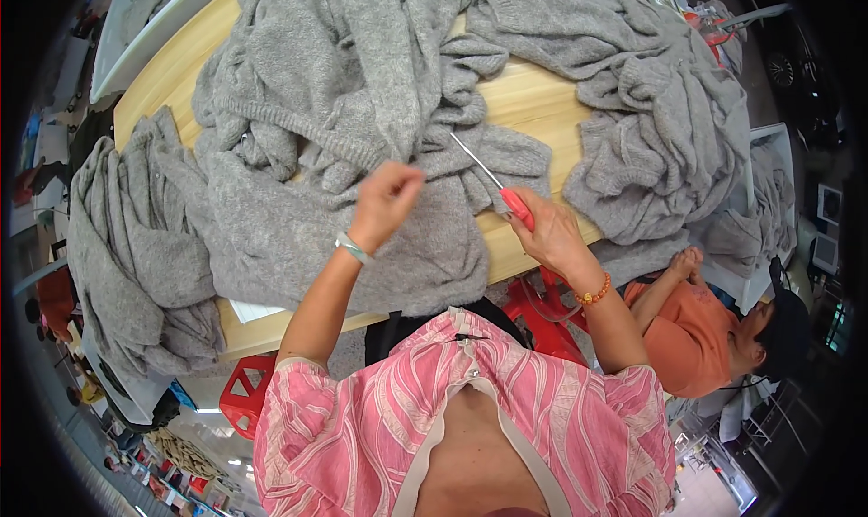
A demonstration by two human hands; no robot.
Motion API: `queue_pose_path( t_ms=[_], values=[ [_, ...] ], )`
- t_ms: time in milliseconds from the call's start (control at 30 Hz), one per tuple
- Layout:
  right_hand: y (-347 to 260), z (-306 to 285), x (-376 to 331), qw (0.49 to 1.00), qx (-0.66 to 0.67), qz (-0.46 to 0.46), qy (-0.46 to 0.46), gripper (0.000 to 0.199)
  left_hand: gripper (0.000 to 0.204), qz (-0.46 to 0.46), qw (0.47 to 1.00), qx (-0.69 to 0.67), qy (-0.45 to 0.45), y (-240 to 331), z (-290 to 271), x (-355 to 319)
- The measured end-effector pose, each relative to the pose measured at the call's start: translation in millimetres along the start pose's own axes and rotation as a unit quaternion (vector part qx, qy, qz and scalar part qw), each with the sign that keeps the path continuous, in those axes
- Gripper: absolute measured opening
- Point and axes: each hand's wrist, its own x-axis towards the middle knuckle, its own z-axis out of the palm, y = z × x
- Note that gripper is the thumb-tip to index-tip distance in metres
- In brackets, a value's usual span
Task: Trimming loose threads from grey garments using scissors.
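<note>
In my right hand [553,234] is a red-handled tool [518,208] with a long, slim metal shaft; its exact kind is unclear. The shaft points up and left, its tip at the folds of a grey knit sweater [316,74]. My left hand [387,200], slightly blurred, is closed with curled fingers just below that sweater's ribbed hem. Whether those fingers pinch anything cannot be made out. Beneath my left hand and forearm spreads another grey knit garment [271,237], reaching the table's near edge.
More grey knits lie piled at the left [145,246] and right [660,119] of the wooden table [533,101]. A person in an orange top [678,341] sits close on the right. Red stools [246,395] stand below the near edge. White bins [149,28] flank the table.
</note>
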Motion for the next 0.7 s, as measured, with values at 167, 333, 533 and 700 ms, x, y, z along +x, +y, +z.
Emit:
queue_pose_path(
  t_ms=[167, 333, 533, 700],
  values=[
    [-2, 3, 1, 1.000, 0.008, -0.018, 0.007, 0.031, 0.032, -0.181, 0.918, -0.293, 0.197, -21, -36, 67],
    [-14, 3, 7, 0.998, 0.004, -0.054, 0.016, 0.032, 0.031, -0.357, 0.689, -0.618, 0.130, -57, -44, 114],
    [-28, 1, 21, 0.997, 0.001, -0.073, 0.029, 0.029, 0.018, -0.313, 0.742, -0.577, 0.131, -59, -20, 116],
    [-40, 0, 35, 0.996, -0.081, -0.021, -0.043, 0.026, 0.009, -0.263, 0.771, -0.569, 0.114, -55, -9, 99]
  ],
)
